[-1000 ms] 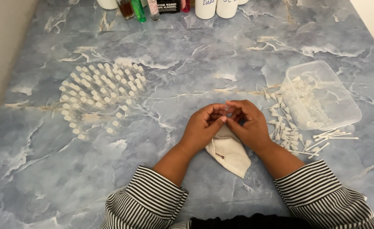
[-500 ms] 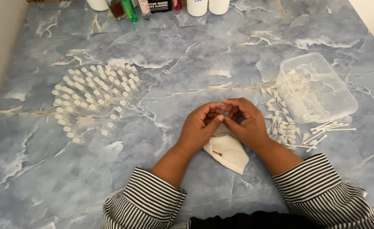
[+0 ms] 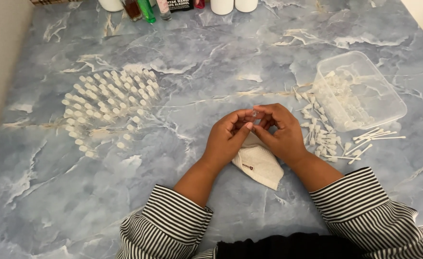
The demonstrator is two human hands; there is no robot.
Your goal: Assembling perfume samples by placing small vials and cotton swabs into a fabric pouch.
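Observation:
My left hand (image 3: 228, 136) and my right hand (image 3: 281, 132) meet at the fingertips over the marbled blue table (image 3: 211, 62). Between the fingertips of both hands sits a tiny clear vial (image 3: 254, 114). A folded white cloth (image 3: 259, 163) lies under my wrists. To the left stand several small clear vials with white caps (image 3: 108, 103), upright in rows. To the right lie loose small caps and stoppers (image 3: 322, 132) and thin white sticks (image 3: 365, 141).
A clear plastic container (image 3: 365, 88) holding more small clear parts rests on the right. Bottles (image 3: 146, 7) and white jars (image 3: 233, 5) line the far edge. A wall runs along the table's left side.
My hands stay together in the same spot, with the fingertips lifted slightly around the vial. The camera view has tilted down a little.

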